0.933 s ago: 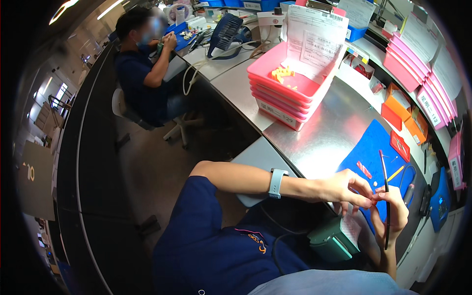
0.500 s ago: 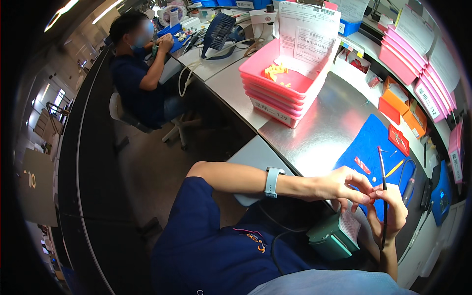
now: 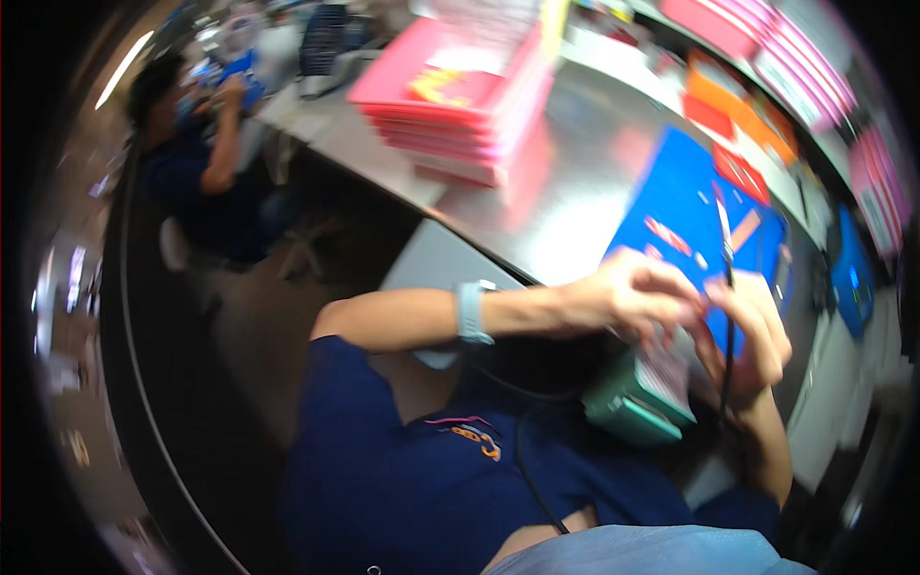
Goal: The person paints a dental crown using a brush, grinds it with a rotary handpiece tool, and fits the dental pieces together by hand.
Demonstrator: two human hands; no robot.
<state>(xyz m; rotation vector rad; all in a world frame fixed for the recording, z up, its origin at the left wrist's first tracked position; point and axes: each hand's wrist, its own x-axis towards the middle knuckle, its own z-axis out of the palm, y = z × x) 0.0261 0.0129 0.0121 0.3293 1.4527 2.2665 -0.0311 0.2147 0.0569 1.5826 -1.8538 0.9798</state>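
The table (image 3: 565,182) fills the upper middle of the view, from about 11 o'clock to 3 o'clock. On it, at 12 o'clock, stands a stack of trays (image 3: 460,105). The mat (image 3: 690,201) lies on the table at 2 o'clock, right of the stack. The left hand (image 3: 628,302) and the right hand (image 3: 752,331) meet just below the mat, near 3 o'clock, close together. The thin tool (image 3: 728,316) stands almost upright in the right hand. A small box (image 3: 640,401) sits under both hands, perhaps on the lap; the blur makes this unsure. Another person (image 3: 201,144) sits at 10 o'clock, left of the table.
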